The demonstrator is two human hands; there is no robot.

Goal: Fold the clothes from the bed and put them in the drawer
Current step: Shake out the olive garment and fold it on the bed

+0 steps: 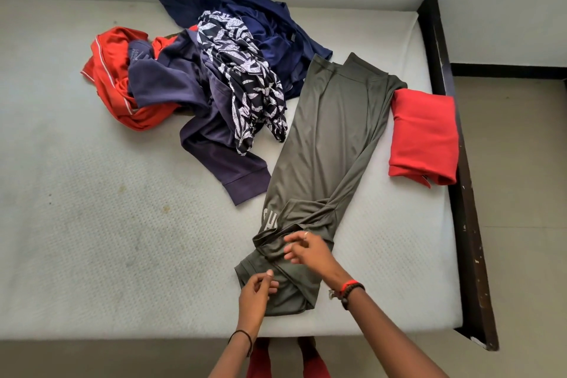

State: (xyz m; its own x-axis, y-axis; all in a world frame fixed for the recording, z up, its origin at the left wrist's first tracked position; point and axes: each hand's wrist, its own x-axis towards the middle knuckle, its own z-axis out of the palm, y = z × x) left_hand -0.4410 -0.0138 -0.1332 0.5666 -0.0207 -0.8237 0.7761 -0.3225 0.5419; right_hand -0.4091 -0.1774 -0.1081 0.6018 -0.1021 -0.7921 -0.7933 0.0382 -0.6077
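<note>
Olive-green trousers [328, 138] lie lengthwise on the white mattress [107, 224], legs pointing away and the waist end bunched near the front edge. My left hand [256, 291] pinches the fabric at the near left corner of the trousers, fingers curled. Just above the bunched waistband, my right hand [308, 250] has its fingers spread and its fingertips on the cloth. A folded red garment [425, 135] rests to the right of the trousers by the bed frame. No drawer is in view.
A loose pile sits at the back middle: navy garments [264, 27], a black-and-white leaf-print piece [245, 77], a purple long-sleeved top [214, 138] and an orange-red garment [116, 77]. The dark wooden bed frame [466, 193] runs along the right side, with floor beyond it.
</note>
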